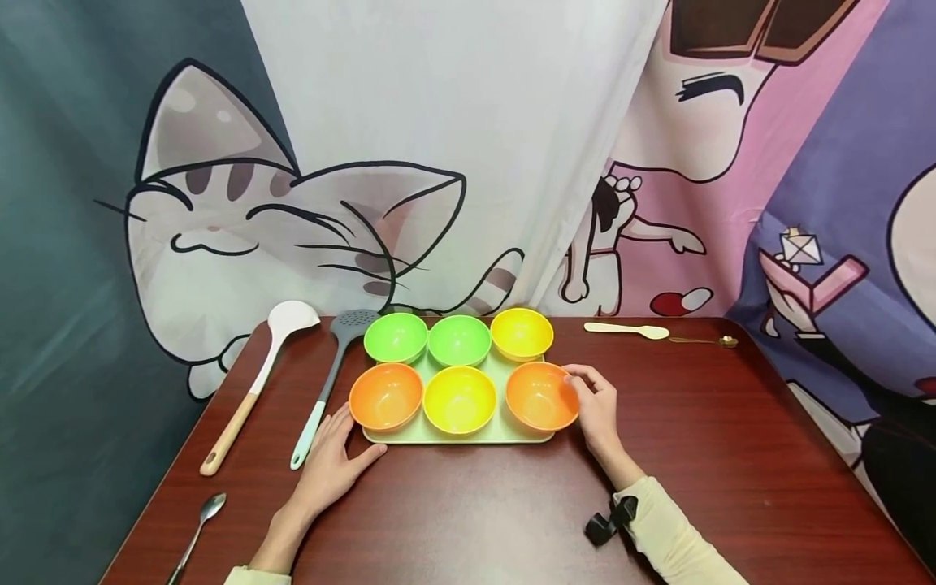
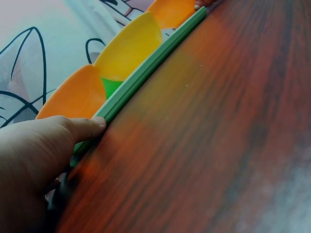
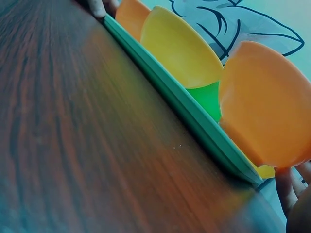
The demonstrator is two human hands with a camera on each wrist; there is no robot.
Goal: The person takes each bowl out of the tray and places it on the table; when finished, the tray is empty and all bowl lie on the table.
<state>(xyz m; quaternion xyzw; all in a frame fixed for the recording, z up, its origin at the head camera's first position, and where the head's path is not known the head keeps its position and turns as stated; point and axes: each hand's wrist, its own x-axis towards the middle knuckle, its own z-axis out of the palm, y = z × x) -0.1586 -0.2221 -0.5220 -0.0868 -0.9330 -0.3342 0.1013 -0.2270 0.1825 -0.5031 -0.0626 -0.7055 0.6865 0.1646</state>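
Observation:
Six bowls stand in two rows on a pale green tray (image 1: 468, 440). The front row has an orange bowl (image 1: 386, 396) at left, a yellow bowl (image 1: 461, 400) in the middle and another orange bowl (image 1: 539, 398) at right. Behind are two green bowls (image 1: 396, 339) and a yellow bowl (image 1: 522, 335). My right hand (image 1: 598, 406) pinches the right orange bowl at its rim, over the tray's right front corner. My left hand (image 1: 332, 463) lies at the tray's left front corner, thumb (image 2: 92, 127) touching the front edge, fingers stretched beside the left orange bowl.
Left of the tray lie a white ladle (image 1: 266, 357) with a wooden handle, a grey slotted turner (image 1: 340, 357) and a metal spoon (image 1: 201, 524). At the back right are a cream spoon (image 1: 629, 330) and a small gold spoon (image 1: 724, 341). A printed curtain (image 1: 475, 122) hangs behind the table.

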